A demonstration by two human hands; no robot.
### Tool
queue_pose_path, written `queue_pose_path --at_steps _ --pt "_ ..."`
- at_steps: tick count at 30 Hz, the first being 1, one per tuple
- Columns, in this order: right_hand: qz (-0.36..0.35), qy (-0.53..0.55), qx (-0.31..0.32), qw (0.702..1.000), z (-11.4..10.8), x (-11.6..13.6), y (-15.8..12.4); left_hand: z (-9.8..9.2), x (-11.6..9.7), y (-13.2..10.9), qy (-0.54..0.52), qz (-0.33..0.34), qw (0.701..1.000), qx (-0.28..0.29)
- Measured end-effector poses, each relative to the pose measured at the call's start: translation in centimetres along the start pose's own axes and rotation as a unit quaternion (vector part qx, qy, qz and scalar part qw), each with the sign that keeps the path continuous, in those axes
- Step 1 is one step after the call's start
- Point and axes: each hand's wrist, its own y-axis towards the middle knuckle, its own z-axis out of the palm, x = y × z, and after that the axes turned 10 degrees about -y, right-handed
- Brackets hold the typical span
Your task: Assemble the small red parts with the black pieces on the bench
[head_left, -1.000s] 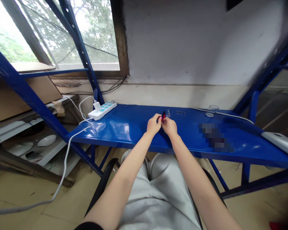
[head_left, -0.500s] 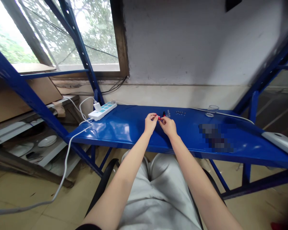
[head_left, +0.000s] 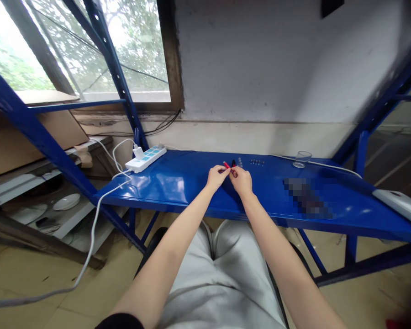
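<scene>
Over the blue table, my left hand [head_left: 218, 177] and my right hand [head_left: 241, 180] meet at the fingertips. Between them is a small red stick-shaped piece [head_left: 226, 165], its upper end pointing up and left past the fingers. Its exact kind is too small to make out. Both hands are closed in a pinch on it, and the fingers hide its lower end. Just behind my right hand stand a small black piece [head_left: 233, 162] and some small clear pieces [head_left: 240, 162]. To their right, several tiny metallic pieces [head_left: 257, 162] lie in rows.
A clear glass [head_left: 302, 159] stands at the back right beside a white cable. A blurred dark object [head_left: 308, 198] lies at the right. A white power strip [head_left: 146, 159] with a plug is at the left end of the blue table [head_left: 178, 167]. Blue posts frame both sides.
The red piece has turned from lying nearly level between my fingers to slanting up and left. My left hand has shifted slightly right, closer to my right hand.
</scene>
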Motion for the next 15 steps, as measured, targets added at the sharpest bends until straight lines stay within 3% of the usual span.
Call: queue_pose_path --at_steps 7,11,15 --pt "-0.041 -0.014 -0.007 0.999 0.4 0.5 -0.1 -2.4 -1.6 1.0 0.02 -0.021 0.994 0.108" --pt "-0.09 0.004 0.02 0.996 0.4 1.3 -0.3 -4.8 -2.3 2.0 0.096 -0.014 0.981 0.17" --pt "-0.107 0.02 0.049 0.993 0.3 1.9 -0.4 -7.5 -1.9 3.2 0.248 0.003 0.96 0.134"
